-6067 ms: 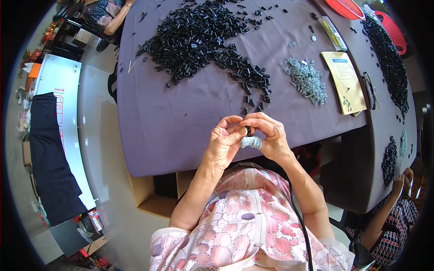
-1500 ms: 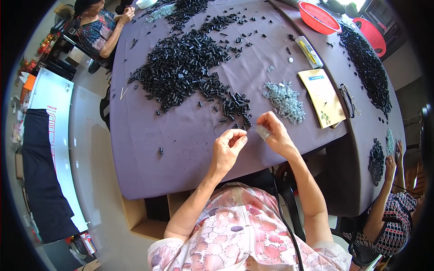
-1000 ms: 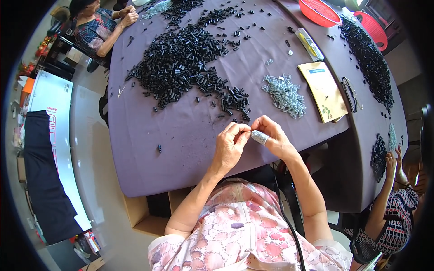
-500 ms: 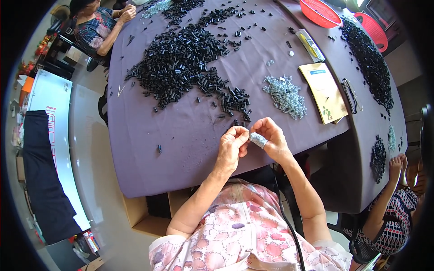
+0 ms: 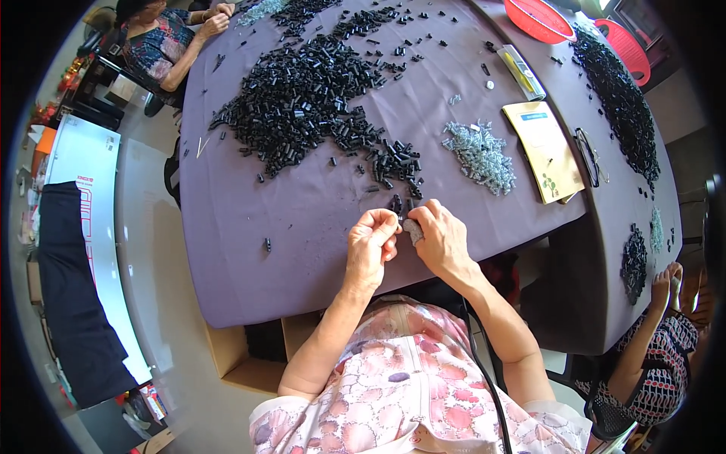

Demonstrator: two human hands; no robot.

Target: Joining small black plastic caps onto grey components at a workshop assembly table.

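Note:
My left hand [image 5: 370,248] is closed in a pinch above the near part of the table, and what lies between its fingertips is too small to make out. Close beside it, my right hand [image 5: 446,240] bends down with curled fingers, touching or almost touching a few small black tubular pieces [image 5: 396,203] at the near tip of the pile. A grey wrapping [image 5: 413,230] covers its thumb. Beyond both hands spreads a large heap of short black tubular pieces [image 5: 302,98]. To the right lies a smaller heap of clear bluish-grey small parts [image 5: 484,157].
Right of the small heap lie a yellow booklet [image 5: 543,151], eyeglasses [image 5: 591,157] and a clear-lidded case [image 5: 522,74]. A red basket [image 5: 538,21] stands at the far right. Other people sit at the far left [image 5: 162,49] and right [image 5: 654,363]. An open cardboard box [image 5: 246,371] is below.
My hands have come apart. The left has shifted slightly left, still pinched; the right has turned over and bent down toward the black pieces, hiding most of its wrapped thumb.

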